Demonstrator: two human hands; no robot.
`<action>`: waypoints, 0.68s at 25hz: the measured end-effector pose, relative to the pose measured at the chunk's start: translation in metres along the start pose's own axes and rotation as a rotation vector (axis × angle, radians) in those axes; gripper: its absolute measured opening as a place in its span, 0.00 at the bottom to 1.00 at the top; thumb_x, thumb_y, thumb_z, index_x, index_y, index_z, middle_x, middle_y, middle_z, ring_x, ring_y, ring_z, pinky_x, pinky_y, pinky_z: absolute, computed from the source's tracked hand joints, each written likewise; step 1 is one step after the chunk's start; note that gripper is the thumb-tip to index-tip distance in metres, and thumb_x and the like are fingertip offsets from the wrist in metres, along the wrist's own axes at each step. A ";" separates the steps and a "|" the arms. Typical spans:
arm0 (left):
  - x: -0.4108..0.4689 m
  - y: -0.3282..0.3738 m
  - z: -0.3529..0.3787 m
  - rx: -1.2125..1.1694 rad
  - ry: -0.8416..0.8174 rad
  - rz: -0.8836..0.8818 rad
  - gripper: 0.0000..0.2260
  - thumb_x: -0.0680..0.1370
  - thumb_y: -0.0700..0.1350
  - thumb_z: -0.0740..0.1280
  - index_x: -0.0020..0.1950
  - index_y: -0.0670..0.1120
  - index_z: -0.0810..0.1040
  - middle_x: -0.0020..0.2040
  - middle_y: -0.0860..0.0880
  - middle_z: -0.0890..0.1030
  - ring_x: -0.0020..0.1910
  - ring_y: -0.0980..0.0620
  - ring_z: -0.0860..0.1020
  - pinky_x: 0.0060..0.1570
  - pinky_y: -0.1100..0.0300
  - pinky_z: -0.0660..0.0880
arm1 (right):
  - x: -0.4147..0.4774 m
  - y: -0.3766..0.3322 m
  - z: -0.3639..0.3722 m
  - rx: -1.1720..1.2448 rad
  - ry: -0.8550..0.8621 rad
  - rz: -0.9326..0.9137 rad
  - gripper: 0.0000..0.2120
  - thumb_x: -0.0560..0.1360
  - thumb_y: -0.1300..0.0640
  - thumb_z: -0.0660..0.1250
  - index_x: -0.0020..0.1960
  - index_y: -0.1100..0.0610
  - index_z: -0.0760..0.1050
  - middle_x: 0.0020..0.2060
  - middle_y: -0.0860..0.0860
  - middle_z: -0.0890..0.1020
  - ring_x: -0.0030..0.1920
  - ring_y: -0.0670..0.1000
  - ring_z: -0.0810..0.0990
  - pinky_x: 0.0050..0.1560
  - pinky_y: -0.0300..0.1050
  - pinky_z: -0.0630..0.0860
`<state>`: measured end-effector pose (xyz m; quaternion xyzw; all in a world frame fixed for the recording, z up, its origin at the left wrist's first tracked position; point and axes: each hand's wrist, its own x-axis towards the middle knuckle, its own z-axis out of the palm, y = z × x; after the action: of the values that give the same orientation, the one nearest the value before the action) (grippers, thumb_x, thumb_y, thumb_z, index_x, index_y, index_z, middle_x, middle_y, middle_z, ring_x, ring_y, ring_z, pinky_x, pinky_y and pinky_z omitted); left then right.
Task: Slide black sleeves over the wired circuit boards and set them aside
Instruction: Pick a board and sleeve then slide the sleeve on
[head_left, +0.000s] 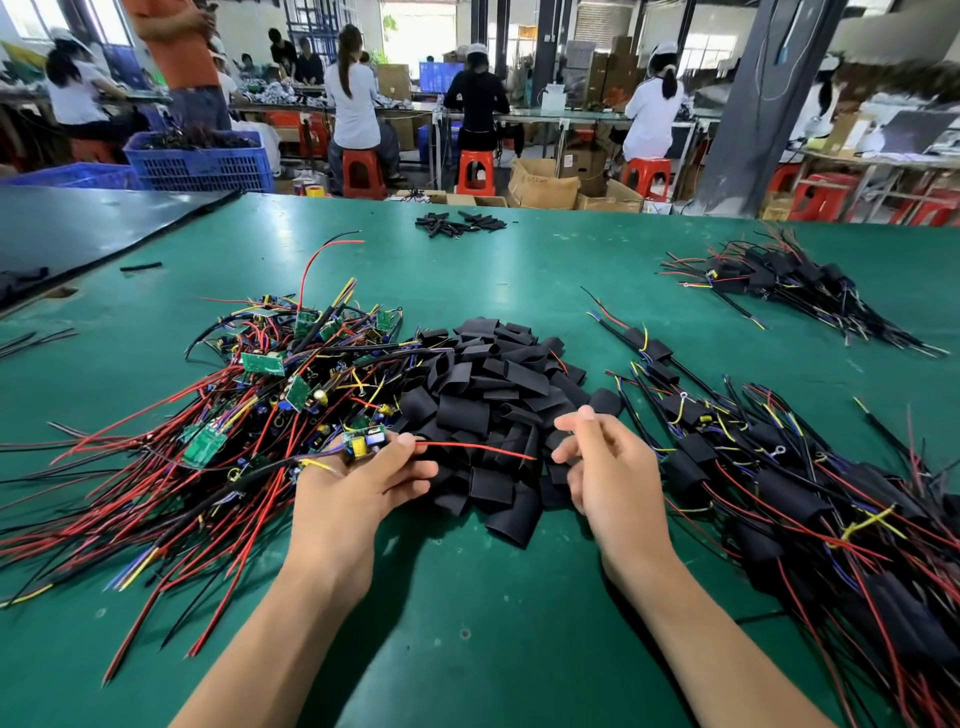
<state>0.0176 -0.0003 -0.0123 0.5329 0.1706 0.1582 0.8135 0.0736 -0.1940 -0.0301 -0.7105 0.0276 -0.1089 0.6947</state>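
Gripping one bare circuit board (363, 443) in my left hand (353, 493), centre frame. My right hand (608, 467) is loose and empty over the sleeve pile (493, 405). Sleeved units (779, 467) are stacked lower right; the unsleeved heap (260, 395) at left is outstanding.

Far left, past the green table (467, 597), blue crates (202, 166). Farther back, red stools (475, 171) under seated workers (356, 98), cardboard boxes (543, 184), grey pillar (753, 104) far right.

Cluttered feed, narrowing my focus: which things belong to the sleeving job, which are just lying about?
Job: green wired circuit board in left hand; flat black sleeve pile; unsleeved board heap; sleeved boards.
Lying about: blue plastic crate; red stool; cardboard box.
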 end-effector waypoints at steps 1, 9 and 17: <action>0.000 0.000 0.000 0.025 0.026 0.014 0.04 0.77 0.34 0.69 0.49 0.34 0.79 0.37 0.43 0.84 0.34 0.48 0.84 0.38 0.59 0.82 | -0.001 0.002 -0.001 -0.139 0.029 -0.085 0.11 0.81 0.51 0.64 0.42 0.50 0.80 0.31 0.45 0.80 0.28 0.45 0.72 0.33 0.41 0.67; -0.001 -0.001 0.001 0.127 0.073 0.065 0.02 0.77 0.34 0.70 0.45 0.37 0.78 0.35 0.44 0.84 0.34 0.46 0.85 0.35 0.58 0.83 | -0.008 0.011 0.001 -0.709 -0.165 -0.161 0.24 0.74 0.39 0.68 0.68 0.44 0.72 0.47 0.41 0.73 0.48 0.45 0.74 0.51 0.47 0.72; 0.000 -0.005 0.002 0.167 0.066 0.078 0.03 0.77 0.33 0.70 0.49 0.33 0.78 0.40 0.37 0.84 0.34 0.43 0.85 0.34 0.57 0.82 | -0.003 0.009 -0.003 -0.789 -0.259 -0.151 0.26 0.75 0.39 0.66 0.72 0.41 0.68 0.43 0.41 0.70 0.44 0.41 0.73 0.46 0.45 0.67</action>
<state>0.0188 -0.0037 -0.0162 0.5996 0.1890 0.1926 0.7534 0.0714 -0.1967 -0.0389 -0.9299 -0.0723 -0.0503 0.3572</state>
